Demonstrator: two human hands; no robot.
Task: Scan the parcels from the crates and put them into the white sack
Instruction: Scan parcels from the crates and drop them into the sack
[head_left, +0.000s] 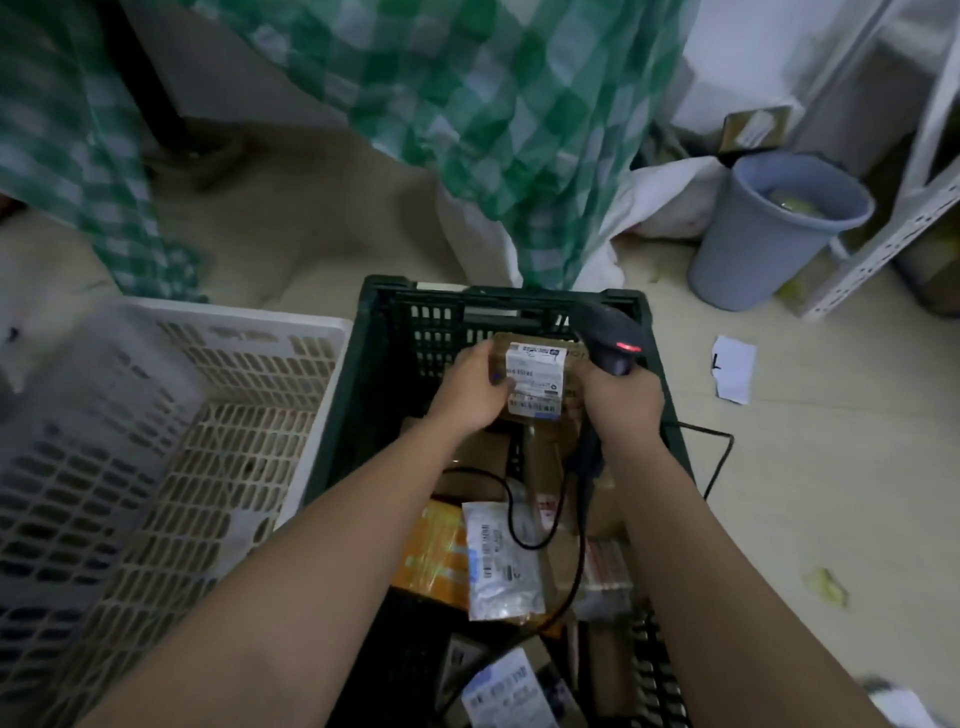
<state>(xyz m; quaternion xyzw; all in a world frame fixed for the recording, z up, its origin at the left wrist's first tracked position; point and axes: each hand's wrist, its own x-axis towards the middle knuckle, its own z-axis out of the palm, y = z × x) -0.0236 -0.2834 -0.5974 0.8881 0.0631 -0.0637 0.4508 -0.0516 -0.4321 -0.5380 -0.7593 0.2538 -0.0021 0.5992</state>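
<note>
Above the far end of the dark crate (395, 332): small brown parcel (535, 379) pinched at its left edge by the left hand (470, 395), label up; scanner (618, 343) gripped in the right hand (621, 400), red light on. Probably light and stiff; best held by the edges, label uncovered. Nearby: scanner cable (511, 512) looping over remaining parcels, white crate (218, 322) left, white sack (654, 197) beyond under checked cloth (519, 156), grey bin (769, 234).

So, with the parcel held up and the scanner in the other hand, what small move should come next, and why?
Probably tilt the scanner down onto the label of the brown parcel. The left hand holds it label-up over the dark crate, and the right hand holds the scanner beside it, its red light lit.
</note>
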